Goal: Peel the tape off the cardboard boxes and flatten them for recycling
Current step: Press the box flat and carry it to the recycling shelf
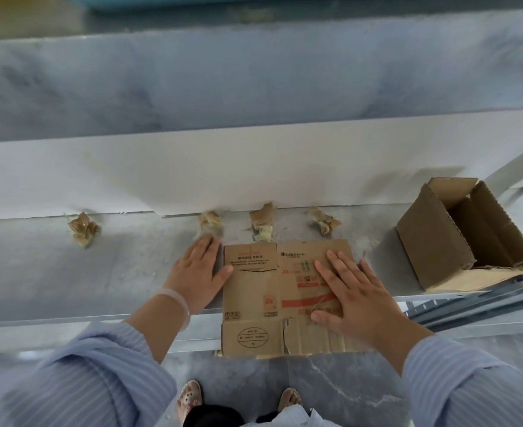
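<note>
Flat box (254, 303) on counter (69, 272), near end hangs over the edge. Brown w/ print, red stripe, torn front flap. R hand (355, 297) presses it, grip wide, fingers straight. L hand (197, 272) flat just beside left edge, grip wide, thumb touching. Behind: tape wads (83, 229). Open box (457, 235) at right.

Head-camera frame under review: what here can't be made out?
Head view only.
1. Flattened box: small print blurred; its right part hidden under the right hand.
2. Open box: right corner cut by the frame edge.
3. Left hand: whether it touches the tape wad, blurred.
</note>
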`<action>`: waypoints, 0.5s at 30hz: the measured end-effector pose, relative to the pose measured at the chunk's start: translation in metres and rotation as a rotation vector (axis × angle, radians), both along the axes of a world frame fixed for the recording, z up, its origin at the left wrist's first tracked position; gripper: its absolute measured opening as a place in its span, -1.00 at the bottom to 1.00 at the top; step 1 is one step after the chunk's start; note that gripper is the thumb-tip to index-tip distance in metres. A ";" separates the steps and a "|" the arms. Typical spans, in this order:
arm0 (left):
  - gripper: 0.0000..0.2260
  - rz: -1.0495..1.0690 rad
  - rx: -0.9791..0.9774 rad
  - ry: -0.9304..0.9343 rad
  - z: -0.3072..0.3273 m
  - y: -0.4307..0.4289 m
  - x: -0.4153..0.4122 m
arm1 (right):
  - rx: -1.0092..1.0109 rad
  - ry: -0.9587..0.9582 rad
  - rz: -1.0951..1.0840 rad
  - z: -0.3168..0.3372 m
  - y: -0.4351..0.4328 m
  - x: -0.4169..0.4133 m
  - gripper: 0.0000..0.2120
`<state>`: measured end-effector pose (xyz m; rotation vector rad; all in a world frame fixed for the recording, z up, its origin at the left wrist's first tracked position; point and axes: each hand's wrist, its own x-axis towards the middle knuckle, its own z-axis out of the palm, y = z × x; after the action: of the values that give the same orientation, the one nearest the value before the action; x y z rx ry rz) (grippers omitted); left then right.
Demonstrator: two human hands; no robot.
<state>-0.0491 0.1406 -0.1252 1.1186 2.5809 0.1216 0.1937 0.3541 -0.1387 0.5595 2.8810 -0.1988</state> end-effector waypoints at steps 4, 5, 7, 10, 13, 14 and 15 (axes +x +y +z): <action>-0.53 0.086 0.114 0.068 0.016 0.007 -0.002 | -0.019 -0.021 0.011 0.005 0.001 0.000 -0.09; -0.57 0.091 0.159 0.079 0.017 0.006 0.003 | -0.017 -0.024 0.008 0.006 0.001 0.000 -0.09; -0.58 0.106 0.221 0.048 0.013 0.002 0.015 | -0.029 -0.026 0.000 0.005 -0.001 -0.001 -0.08; -0.61 0.074 0.255 0.050 0.001 -0.007 0.025 | -0.043 -0.027 -0.005 0.006 -0.002 -0.001 -0.11; -0.65 0.011 0.287 0.142 -0.003 -0.016 0.022 | -0.041 -0.058 -0.007 0.011 -0.003 -0.001 -0.13; -0.64 0.008 0.290 0.159 -0.004 -0.018 0.020 | -0.042 -0.061 -0.009 0.012 -0.003 -0.002 -0.13; -0.64 0.011 0.287 0.166 -0.003 -0.020 0.018 | -0.042 -0.065 -0.008 0.013 -0.004 -0.002 -0.13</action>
<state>-0.0313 0.1206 -0.1282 1.2604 2.7807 0.4307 0.1922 0.3502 -0.1258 0.5597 2.8056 -0.2372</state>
